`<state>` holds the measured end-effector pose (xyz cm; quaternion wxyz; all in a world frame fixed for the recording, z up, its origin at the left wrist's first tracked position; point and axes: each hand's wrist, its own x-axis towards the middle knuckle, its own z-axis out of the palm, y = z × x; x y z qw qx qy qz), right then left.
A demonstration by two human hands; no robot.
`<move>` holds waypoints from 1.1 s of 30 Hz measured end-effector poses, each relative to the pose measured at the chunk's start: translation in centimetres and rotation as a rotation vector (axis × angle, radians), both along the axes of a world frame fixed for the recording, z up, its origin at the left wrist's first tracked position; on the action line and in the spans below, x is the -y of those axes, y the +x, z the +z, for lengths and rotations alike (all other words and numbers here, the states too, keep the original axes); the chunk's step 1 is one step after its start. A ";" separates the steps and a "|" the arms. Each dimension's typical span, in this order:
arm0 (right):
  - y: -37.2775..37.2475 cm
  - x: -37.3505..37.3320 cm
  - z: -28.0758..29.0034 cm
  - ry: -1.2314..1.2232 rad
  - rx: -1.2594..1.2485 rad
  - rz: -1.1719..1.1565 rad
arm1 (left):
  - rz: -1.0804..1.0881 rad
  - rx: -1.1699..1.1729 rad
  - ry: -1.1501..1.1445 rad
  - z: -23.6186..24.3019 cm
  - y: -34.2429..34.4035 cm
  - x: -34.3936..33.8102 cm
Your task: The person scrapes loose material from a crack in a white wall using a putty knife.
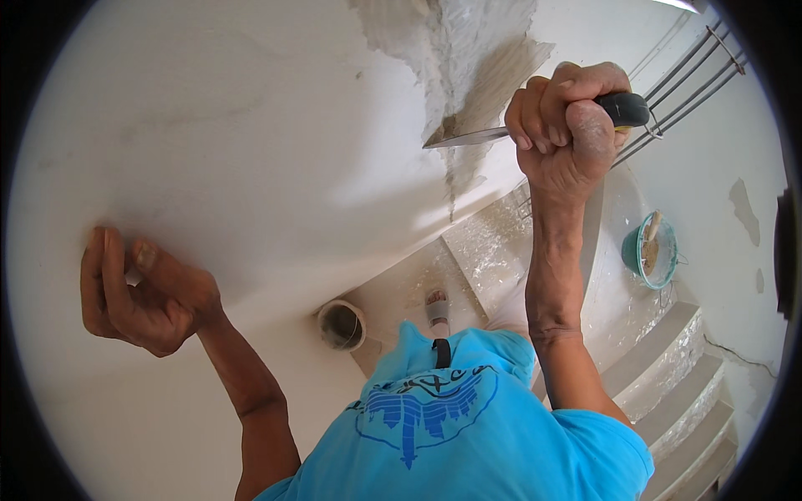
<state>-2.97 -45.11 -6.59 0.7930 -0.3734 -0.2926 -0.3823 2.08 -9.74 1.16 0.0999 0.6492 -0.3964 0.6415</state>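
My right hand (572, 125) is closed around the dark handle of a putty knife (476, 139), with a bit of yellow showing on the handle. Its metal blade, seen at a slant, points left toward a rough grey patch (480, 75) on the white wall (251, 108). Whether the blade's tip touches the wall, I cannot tell. Off to the left, my left hand (150, 292) is loosely curled beside the wall. Its thumb stands apart from the fingers, and nothing shows in it.
A grey bucket (342, 325) stands on the landing by the wall. To the right, a green bucket (652, 250) holds a tan material and a handled tool. Stairs (660, 367) descend at lower right. Metal bars (689, 79) run along the upper right.
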 end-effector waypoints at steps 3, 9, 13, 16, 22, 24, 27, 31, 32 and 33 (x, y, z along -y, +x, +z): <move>-0.2 0.2 0.3 -0.004 0.028 0.009 | 0.016 -0.014 -0.003 -0.3 -0.1 0.4; 0.5 -0.2 -0.8 0.001 0.012 0.016 | 0.003 -0.013 0.013 -0.1 0.0 0.1; 0.3 0.2 0.3 -0.042 0.031 0.012 | 0.017 -0.032 -0.009 -0.5 -0.3 0.0; 0.2 -1.1 -1.3 -0.098 -0.207 -0.124 | 0.037 -0.020 -0.011 -0.5 -0.3 0.3; -0.3 -2.2 -1.6 -0.028 -0.101 -0.030 | 0.031 0.027 0.031 0.1 -0.4 -0.1; -0.2 -0.3 -0.5 -0.110 0.071 -0.028 | 0.003 0.009 0.003 -0.4 0.0 0.6; -0.1 -0.4 -1.2 -0.091 0.078 -0.032 | -0.009 -0.016 -0.006 -0.2 -0.4 0.7; 0.0 -0.3 -1.3 -0.100 0.023 -0.039 | 0.011 0.024 0.032 0.0 0.1 0.2; 0.0 -0.3 -0.9 -0.102 0.036 -0.049 | 0.035 0.040 0.042 0.0 0.1 0.0; 0.0 -0.2 -0.1 -0.104 0.049 -0.058 | 0.021 0.025 0.030 0.0 0.1 0.1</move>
